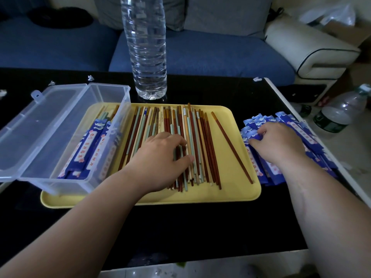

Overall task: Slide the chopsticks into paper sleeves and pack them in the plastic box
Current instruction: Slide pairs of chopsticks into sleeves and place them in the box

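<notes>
Several loose chopsticks, brown, green and cream, lie side by side on a yellow tray. My left hand rests on the pile with fingers curled round a few sticks. One brown chopstick lies apart at the tray's right. A heap of blue paper sleeves sits right of the tray; my right hand pinches a sleeve at the heap's left edge. A clear plastic box, lid open to the left, stands on the tray's left end and holds several sleeved chopsticks.
A tall clear water bottle stands just behind the tray. The black table ends in a white edge at the right, with a smaller bottle on the floor beyond. A blue sofa lies behind. Small paper scraps dot the far left.
</notes>
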